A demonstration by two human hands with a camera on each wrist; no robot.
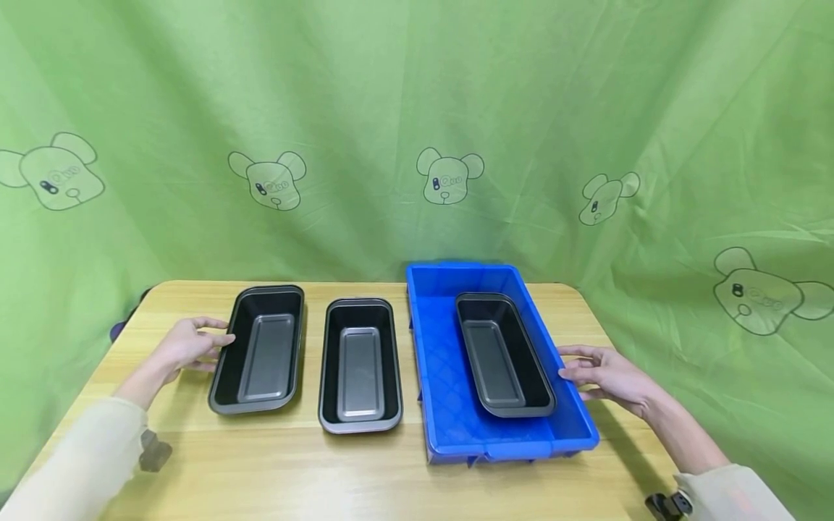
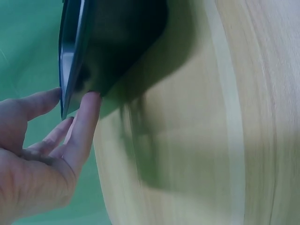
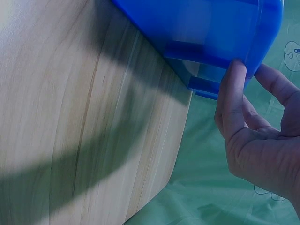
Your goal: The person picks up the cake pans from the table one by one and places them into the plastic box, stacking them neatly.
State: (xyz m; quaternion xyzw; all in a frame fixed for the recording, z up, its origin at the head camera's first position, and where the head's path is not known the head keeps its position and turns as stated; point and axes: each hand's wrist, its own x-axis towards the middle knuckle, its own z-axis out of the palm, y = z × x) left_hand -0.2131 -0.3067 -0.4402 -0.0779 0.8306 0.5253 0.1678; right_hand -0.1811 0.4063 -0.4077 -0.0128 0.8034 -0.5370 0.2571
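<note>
On the left, a dark loaf pan (image 1: 268,354) has its left rim between the thumb and fingers of my left hand (image 1: 189,344). In the left wrist view, that hand (image 2: 51,145) pinches the pan's edge (image 2: 70,65), fingertips against the outer wall. A blue plastic bin (image 1: 449,447) stands on the right with a second loaf pan (image 1: 495,362) inside, lying slightly slanted towards its right wall. My right hand (image 1: 606,376) pinches the bin's right rim. Up close in the right wrist view, this hand (image 3: 258,126) has fingers along the outside of the bin (image 3: 211,28).
A third loaf pan (image 1: 360,369) sits upright between the left pan and the bin. All stand on a light wooden table (image 1: 293,470) with rounded back corners. Green cloth (image 1: 365,87) printed with mouse-like heads hangs behind and at both sides.
</note>
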